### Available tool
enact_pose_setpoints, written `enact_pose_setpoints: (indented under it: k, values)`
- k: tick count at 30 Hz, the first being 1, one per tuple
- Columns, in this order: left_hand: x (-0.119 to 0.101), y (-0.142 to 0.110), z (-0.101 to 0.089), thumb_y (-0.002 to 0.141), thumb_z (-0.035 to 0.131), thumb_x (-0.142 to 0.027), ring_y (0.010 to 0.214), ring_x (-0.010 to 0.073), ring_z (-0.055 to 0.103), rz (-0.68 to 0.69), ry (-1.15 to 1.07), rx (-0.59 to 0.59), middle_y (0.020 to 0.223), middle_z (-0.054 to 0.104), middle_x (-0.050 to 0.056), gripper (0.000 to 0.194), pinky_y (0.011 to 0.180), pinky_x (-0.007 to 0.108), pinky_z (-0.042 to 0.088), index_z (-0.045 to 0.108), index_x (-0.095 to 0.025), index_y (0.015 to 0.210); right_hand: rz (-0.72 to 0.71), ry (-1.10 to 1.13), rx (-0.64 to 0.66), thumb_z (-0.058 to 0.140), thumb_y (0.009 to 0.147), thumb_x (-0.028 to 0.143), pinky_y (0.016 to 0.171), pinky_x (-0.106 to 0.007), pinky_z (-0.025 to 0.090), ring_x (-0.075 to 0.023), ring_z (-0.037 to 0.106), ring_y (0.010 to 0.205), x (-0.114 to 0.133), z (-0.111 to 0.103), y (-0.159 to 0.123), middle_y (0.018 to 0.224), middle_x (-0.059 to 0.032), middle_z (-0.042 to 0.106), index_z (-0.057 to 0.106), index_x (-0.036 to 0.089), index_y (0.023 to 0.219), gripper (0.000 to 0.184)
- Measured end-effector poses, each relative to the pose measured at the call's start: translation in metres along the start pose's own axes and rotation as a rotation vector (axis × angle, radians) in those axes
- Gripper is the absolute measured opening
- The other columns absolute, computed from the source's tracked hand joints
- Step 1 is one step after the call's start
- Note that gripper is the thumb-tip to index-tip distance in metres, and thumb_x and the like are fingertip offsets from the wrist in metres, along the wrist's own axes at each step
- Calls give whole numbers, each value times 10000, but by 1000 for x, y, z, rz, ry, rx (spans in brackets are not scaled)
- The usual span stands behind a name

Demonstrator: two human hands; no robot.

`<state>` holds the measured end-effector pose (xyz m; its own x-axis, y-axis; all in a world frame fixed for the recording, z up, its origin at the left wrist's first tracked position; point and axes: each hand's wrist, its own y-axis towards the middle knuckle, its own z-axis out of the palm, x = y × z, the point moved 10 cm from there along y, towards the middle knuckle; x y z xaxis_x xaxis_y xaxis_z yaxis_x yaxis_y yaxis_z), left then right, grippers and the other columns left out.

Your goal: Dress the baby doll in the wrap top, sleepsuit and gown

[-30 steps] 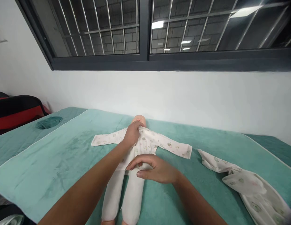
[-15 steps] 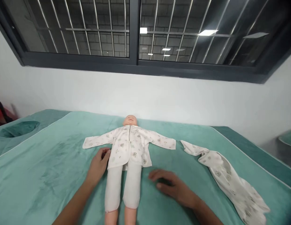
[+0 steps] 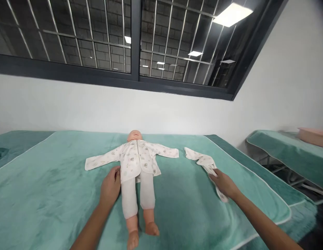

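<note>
Holds a loose, printed white garment (image 3: 206, 161) in the right hand (image 3: 223, 183), with the fingers closed on its bunched middle. Lies twisted on the green cover (image 3: 73, 187), well apart from the doll (image 3: 134, 135), with 1 end toward the wall (image 3: 171, 113) and the other just beside the palm. Looks light, soft and limp, likely to fold or trail from 1 pinch; probably easier to manage with 2 separate grasps along an edge. Seems neither slippery nor fragile.

With the left hand (image 3: 110, 186), keeps curled fingertips at the side of the doll, by the lower edge of the printed jacket (image 3: 130, 162). Cannot tell whether they pinch the cloth or only touch it. On the doll, face up: the jacket, with 2 sleeves spread wide, and white trousers (image 3: 129, 199), ending above 2 bare feet (image 3: 151, 229). Probably firm and steady in the body, best held at the torso; far floppier at the sleeves.
</note>
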<state>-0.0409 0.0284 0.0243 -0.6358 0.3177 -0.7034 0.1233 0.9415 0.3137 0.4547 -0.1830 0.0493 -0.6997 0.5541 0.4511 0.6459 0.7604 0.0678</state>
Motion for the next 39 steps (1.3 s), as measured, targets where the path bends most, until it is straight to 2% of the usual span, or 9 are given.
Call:
enact_pose_setpoints:
  k: [4, 8, 12, 16, 21, 27, 31, 35, 39]
  values:
    - [-50, -16, -15, 875, 370, -220, 1156, 268, 532, 239, 49, -161, 1162, 616, 109, 284, 1041, 437, 380, 608, -197, 1030, -45, 841, 390, 607, 793, 489, 778, -362, 517, -253, 667, 900, 113, 42, -21, 1045, -104, 697, 625, 186, 1095, 429]
    - [-113, -42, 7, 878, 454, -248, 1189, 223, 520, 380, -184, 68, 1239, 594, 70, 327, 1071, 411, 378, 557, -234, 1189, -156, 1254, 668, 656, 787, 390, 737, -325, 517, -213, 672, 827, 237, 69, -55, 977, -96, 713, 640, 154, 1076, 373]
    - [-127, -54, 8, 759, 630, -253, 1302, 229, 441, 231, -455, 168, 1420, 459, 82, 687, 1067, 368, 395, 355, -245, 1388, -280, 1408, 875, 606, 835, 372, 767, -336, 508, -218, 662, 886, 313, 73, -96, 970, -84, 708, 624, 157, 1128, 364]
    - [-112, -46, -42, 817, 493, -264, 1140, 212, 573, 45, -595, 26, 1223, 627, 56, 340, 986, 334, 450, 591, -213, 1139, -396, 1347, 829, 599, 854, 407, 755, -320, 501, -205, 631, 909, 324, 54, -108, 1002, -60, 677, 599, 217, 1144, 346]
    - [-143, -17, -114, 761, 517, -293, 815, 184, 622, 6, -542, -74, 876, 693, 12, 276, 694, 260, 498, 652, -179, 973, -607, 914, 333, 629, 828, 457, 727, -321, 473, -169, 571, 768, 305, -4, -97, 820, -20, 616, 615, 213, 911, 258]
    - [-215, 9, -137, 688, 511, -265, 519, 99, 473, 50, -584, 49, 597, 546, -32, 189, 452, 188, 336, 640, -148, 764, -1365, 499, 91, 705, 775, 272, 954, -386, 401, -250, 442, 1179, 376, -89, -180, 1304, -54, 452, 528, 315, 1241, 501]
    - [-241, 1, -136, 647, 559, -241, 535, 108, 505, 41, -645, 266, 636, 582, -20, 188, 469, 193, 363, 642, -158, 793, -1419, 91, -112, 562, 823, 118, 874, -404, 386, -232, 481, 998, 392, -88, -184, 1025, -54, 578, 610, 238, 1017, 233]
    - [-237, -8, -144, 641, 622, -283, 550, 149, 559, -43, -540, 341, 656, 630, 11, 211, 474, 222, 397, 644, -167, 816, -1399, 100, -13, 548, 789, 89, 809, -358, 402, -194, 510, 898, 379, -84, -178, 948, -38, 583, 578, 205, 852, 135]
    - [-245, -7, -181, 668, 604, -272, 538, 144, 549, 29, -386, 104, 720, 643, 16, 223, 447, 221, 365, 649, -190, 871, -1337, 654, 161, 543, 797, 102, 911, -346, 405, -194, 516, 1088, 369, -138, -188, 1190, -40, 549, 523, 192, 699, 135]
